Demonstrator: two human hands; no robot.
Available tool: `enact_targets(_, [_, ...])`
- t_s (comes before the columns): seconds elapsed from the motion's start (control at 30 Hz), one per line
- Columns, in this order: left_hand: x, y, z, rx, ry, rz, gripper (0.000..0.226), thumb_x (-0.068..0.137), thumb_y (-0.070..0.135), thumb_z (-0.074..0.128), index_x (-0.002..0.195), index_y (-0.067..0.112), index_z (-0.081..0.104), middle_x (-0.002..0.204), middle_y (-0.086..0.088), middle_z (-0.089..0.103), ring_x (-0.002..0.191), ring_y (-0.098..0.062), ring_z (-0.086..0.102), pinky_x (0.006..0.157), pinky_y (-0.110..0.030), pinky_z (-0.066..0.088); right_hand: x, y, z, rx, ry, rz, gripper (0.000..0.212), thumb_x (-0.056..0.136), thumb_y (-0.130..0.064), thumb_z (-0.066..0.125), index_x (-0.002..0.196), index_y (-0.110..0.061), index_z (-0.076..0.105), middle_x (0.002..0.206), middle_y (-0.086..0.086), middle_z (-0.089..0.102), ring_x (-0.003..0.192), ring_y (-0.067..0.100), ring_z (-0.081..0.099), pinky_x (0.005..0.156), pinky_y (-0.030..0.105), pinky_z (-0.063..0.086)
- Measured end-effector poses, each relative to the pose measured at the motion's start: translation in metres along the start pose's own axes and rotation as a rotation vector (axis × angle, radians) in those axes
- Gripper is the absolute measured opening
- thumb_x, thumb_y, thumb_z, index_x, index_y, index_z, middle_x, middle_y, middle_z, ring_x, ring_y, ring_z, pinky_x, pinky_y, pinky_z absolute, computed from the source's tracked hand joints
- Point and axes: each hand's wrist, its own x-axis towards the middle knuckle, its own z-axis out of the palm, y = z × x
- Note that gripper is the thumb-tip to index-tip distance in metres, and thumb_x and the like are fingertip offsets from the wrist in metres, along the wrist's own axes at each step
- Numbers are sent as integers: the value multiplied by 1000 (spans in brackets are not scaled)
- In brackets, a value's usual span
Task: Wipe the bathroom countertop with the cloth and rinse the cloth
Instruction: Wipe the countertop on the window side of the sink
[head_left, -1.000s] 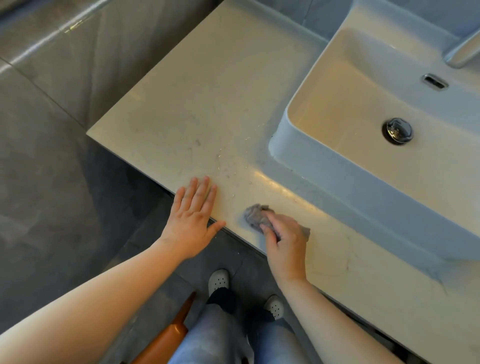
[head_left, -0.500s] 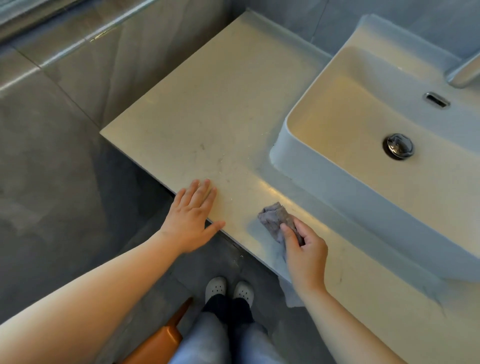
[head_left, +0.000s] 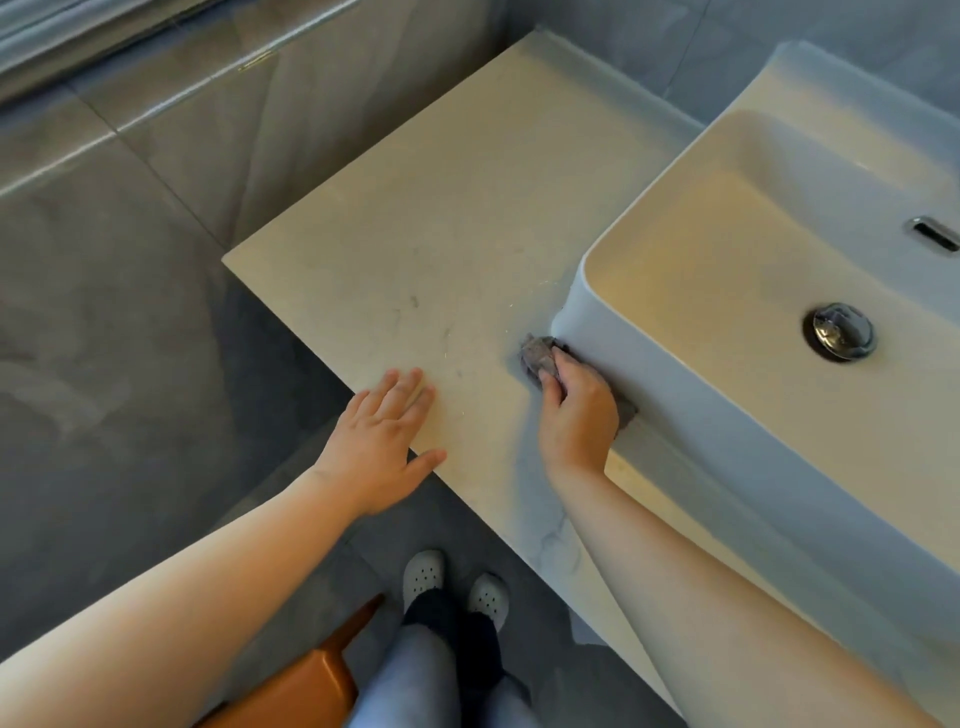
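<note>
Right, the white basin (head_left: 727, 249) at the right has its chrome drain plug (head_left: 840, 331) in the bottom of the bowl. The right hand (head_left: 576, 415) has its fingers curled over the grey cloth (head_left: 537, 356) and presses it on the countertop (head_left: 441, 208), tight against the foot of the basin's left corner. The left hand (head_left: 382, 436) lies flat, fingers straight, on the near edge. Half a second ago that cloth was by the near edge; it has swept far and right, and the left hand has stayed put.
</note>
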Motion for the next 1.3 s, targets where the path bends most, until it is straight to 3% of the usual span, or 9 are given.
enact_targets(0.13, [1, -8, 1, 21, -5, 28, 90, 74, 71, 5, 152, 26, 1, 158, 5, -13, 145, -18, -15, 117, -36, -4, 1, 1, 2, 3, 26, -28, 31, 89, -6, 60, 120, -4, 65, 116, 7, 69, 111, 26, 61, 96, 35, 47])
enact_targets(0.3, [1, -17, 1, 51, 5, 72, 88, 73, 71, 2, 151, 29, -3, 157, 6, -17, 145, -17, -17, 116, -36, -5, -12, -2, 3, -38, -39, -82, 32, 89, -10, 61, 121, -8, 65, 115, 5, 69, 108, 24, 62, 93, 33, 48])
enact_targets(0.4, [1, -23, -2, 19, 24, 126, 82, 78, 66, 8, 151, 29, 7, 159, 7, -7, 147, -18, -7, 116, -37, 1, -35, -7, 8, -43, -93, -157, 32, 87, -8, 63, 119, -7, 66, 114, 5, 69, 106, 23, 62, 94, 36, 49])
enact_targets(0.53, [3, -44, -8, -141, 263, 5, 66, 89, 53, 29, 142, 16, 40, 153, -4, 31, 139, -26, 28, 112, -45, 23, -68, -20, 15, -3, -137, -198, 32, 83, -7, 65, 115, -9, 69, 113, 0, 70, 106, 13, 59, 95, 20, 40])
enact_targets(0.7, [7, -86, -9, -16, 233, -72, 69, 92, 54, 40, 147, 13, 29, 157, -11, 21, 145, -30, 15, 117, -51, 14, -103, -38, 17, 98, -321, -133, 26, 87, -16, 66, 112, -18, 71, 108, -10, 70, 103, 1, 58, 93, 14, 43])
enact_targets(0.83, [7, -98, -11, 6, 210, -74, 72, 90, 56, 42, 147, 15, 28, 158, -8, 18, 145, -29, 13, 118, -50, 12, -112, -57, 4, 292, -505, 58, 15, 88, -16, 63, 92, -26, 73, 74, -20, 67, 73, 0, 60, 67, 16, 47])
enact_targets(1.0, [9, -95, -10, -72, 214, -96, 72, 90, 58, 43, 147, 17, 28, 158, -6, 17, 146, -27, 9, 118, -48, 10, -78, -65, -11, 382, -200, 127, 19, 91, -14, 60, 83, -26, 72, 68, -9, 67, 61, 5, 56, 60, 24, 46])
enact_targets(1.13, [10, -97, -9, -75, 210, -77, 73, 89, 59, 43, 147, 17, 28, 158, -5, 17, 146, -27, 9, 118, -48, 9, -22, -48, -7, 192, 27, 76, 14, 93, -17, 58, 96, -14, 71, 72, -12, 62, 66, 4, 52, 61, 24, 42])
enact_targets(1.3, [9, -104, -7, -6, 198, -39, 75, 89, 61, 37, 149, 18, 23, 159, -5, 13, 146, -27, 6, 118, -49, 7, 16, -29, 9, -19, 96, 130, 27, 93, -21, 56, 116, -12, 68, 107, 4, 72, 93, 15, 63, 81, 27, 49])
